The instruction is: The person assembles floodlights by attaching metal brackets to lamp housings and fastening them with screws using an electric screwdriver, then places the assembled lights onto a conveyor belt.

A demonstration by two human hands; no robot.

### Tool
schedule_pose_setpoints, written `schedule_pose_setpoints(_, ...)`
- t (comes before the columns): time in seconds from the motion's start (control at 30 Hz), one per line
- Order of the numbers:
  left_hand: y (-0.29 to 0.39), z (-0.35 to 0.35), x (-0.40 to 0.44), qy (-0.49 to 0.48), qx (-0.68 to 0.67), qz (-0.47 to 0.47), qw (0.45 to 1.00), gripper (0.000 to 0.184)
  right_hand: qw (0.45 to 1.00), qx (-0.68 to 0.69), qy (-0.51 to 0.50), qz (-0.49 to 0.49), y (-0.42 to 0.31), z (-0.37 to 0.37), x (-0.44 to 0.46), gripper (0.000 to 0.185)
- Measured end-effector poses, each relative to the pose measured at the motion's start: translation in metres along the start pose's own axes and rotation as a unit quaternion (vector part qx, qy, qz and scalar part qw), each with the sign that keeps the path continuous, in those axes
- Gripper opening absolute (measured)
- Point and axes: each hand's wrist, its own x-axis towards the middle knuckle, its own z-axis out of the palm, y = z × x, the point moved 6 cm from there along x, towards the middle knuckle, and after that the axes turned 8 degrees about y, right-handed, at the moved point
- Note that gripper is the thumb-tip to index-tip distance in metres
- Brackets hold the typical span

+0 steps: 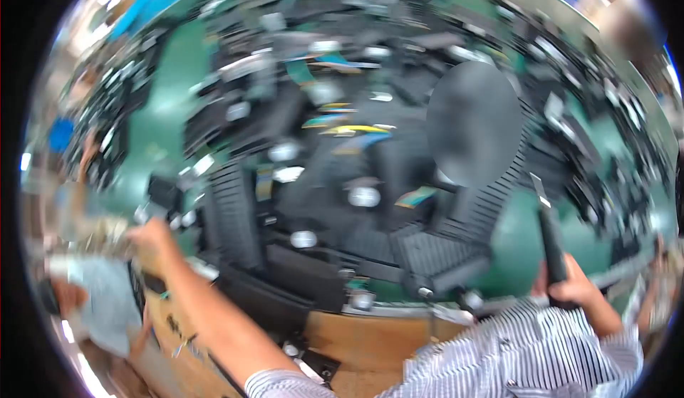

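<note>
My right hand (578,288) is wrapped round the black handle of a slim tool (550,241). A narrow metal blade or bit at the tool's tip points up and away from me; its exact kind is unclear. My left arm stretches out to the left, and my left hand (151,236) is at the table's near-left side. Motion smears its fingers, so I cannot make out whether they hold anything. Just beyond that hand lies a small dark block-like part (165,191). Dark ribbed panels (235,206) lie between my hands.
A green table (171,77) carries heaps of black plastic parts, round silvery pieces and coloured ribbon-like strips (356,129). Brown cardboard (356,344) lies along the near edge. A person in a light top (107,298) is at the left. A blurred grey oval hides part of the pile.
</note>
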Motion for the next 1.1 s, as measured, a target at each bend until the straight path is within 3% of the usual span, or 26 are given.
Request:
schedule_pose_setpoints(0.03, -0.013, -0.015, 0.017, 0.028, 0.093, 0.061, 0.993, 0.037, 0.999, 0.026, -0.008, 0.023, 0.004, 0.002, -0.005, 0.032)
schedule_pose_setpoints(0.1, -0.042, -0.039, 0.050, 0.118, 0.124, 0.085, 0.982, 0.031, 0.994, -0.047, -0.078, -0.059, 0.019, -0.010, -0.006, 0.029)
schedule_pose_setpoints(0.13, -0.042, -0.052, 0.060, 0.151, 0.051, 0.071, 0.985, 0.033, 0.994, -0.011, -0.092, -0.055, 0.032, -0.015, -0.008, 0.037)
schedule_pose_setpoints(0.17, -0.005, -0.079, 0.037, 0.064, -0.134, 0.027, 0.988, 0.032, 0.994, 0.029, -0.100, -0.043, 0.039, -0.022, -0.007, 0.040)
schedule_pose_setpoints(0.23, 0.099, -0.149, -0.033, -0.059, -0.494, -0.146, 0.855, 0.032, 0.986, 0.117, -0.115, -0.025, 0.052, -0.033, -0.015, 0.040)
schedule_pose_setpoints(0.3, 0.209, -0.240, -0.112, 0.070, -0.460, 0.116, 0.878, 0.022, 0.974, 0.182, -0.130, -0.047, 0.067, -0.058, -0.015, 0.039)
schedule_pose_setpoints(0.4, 0.303, -0.327, -0.226, 0.080, -0.369, 0.105, 0.920, 0.024, 0.965, 0.190, -0.123, -0.133, 0.100, -0.099, -0.023, 0.039)
schedule_pose_setpoints(0.47, 0.353, -0.365, -0.287, 0.056, -0.372, 0.160, 0.913, 0.025, 0.950, 0.219, -0.121, -0.190, 0.121, -0.124, -0.037, 0.038)
schedule_pose_setpoints(0.5, 0.367, -0.384, -0.310, 0.046, -0.372, 0.188, 0.908, 0.025, 0.941, 0.232, -0.112, -0.217, 0.132, -0.136, -0.044, 0.039)
schedule_pose_setpoints(0.57, 0.329, -0.349, -0.268, -0.037, -0.361, 0.237, 0.901, 0.027, 0.914, 0.266, -0.104, -0.288, 0.157, -0.161, -0.053, 0.040)
schedule_pose_setpoints(0.63, 0.396, -0.377, -0.417, -0.154, -0.367, 0.280, 0.873, 0.024, 0.905, 0.277, -0.076, -0.315, 0.178, -0.187, -0.070, 0.039)
schedule_pose_setpoints(0.67, 0.421, -0.386, -0.484, -0.204, -0.356, 0.415, 0.812, 0.021, 0.897, 0.305, -0.055, -0.315, 0.186, -0.199, -0.079, 0.038)
schedule_pose_setpoints(0.73, 0.447, -0.373, -0.598, -0.364, -0.425, 0.385, 0.734, 0.012, 0.867, 0.340, -0.013, -0.365, 0.201, -0.226, -0.101, 0.039)
schedule_pose_setpoints(0.77, 0.461, -0.371, -0.657, -0.461, -0.468, 0.294, 0.694, 0.013, 0.862, 0.351, 0.009, -0.366, 0.207, -0.242, -0.115, 0.039)
schedule_pose_setpoints(0.83, 0.478, -0.361, -0.767, -0.554, -0.448, 0.224, 0.665, 0.010, 0.833, 0.360, 0.068, -0.415, 0.222, -0.271, -0.139, 0.043)
schedule_pose_setpoints(0.87, 0.494, -0.366, -0.819, -0.536, -0.425, 0.366, 0.632, 0.010, 0.817, 0.364, 0.096, -0.437, 0.230, -0.282, -0.149, 0.045)
schedule_pose_setpoints(0.93, 0.533, -0.399, -0.914, -0.583, -0.463, 0.447, 0.496, 0.012, 0.776, 0.386, 0.148, -0.476, 0.240, -0.299, -0.175, 0.047)
schedule_pose_setpoints(1.0, 0.566, -0.419, -0.986, -0.511, -0.506, 0.545, 0.431, 0.019, 0.756, 0.401, 0.149, -0.495, 0.257, -0.312, -0.196, 0.042)
schedule_pose_setpoints(1.03, 0.582, -0.425, -1.014, -0.469, -0.496, 0.599, 0.419, 0.028, 0.755, 0.400, 0.173, -0.490, 0.263, -0.317, -0.208, 0.043)
schedule_pose_setpoints(1.1, 0.605, -0.420, -1.057, -0.429, -0.448, 0.626, 0.472, 0.042, 0.744, 0.383, 0.195, -0.511, 0.273, -0.330, -0.220, 0.044)
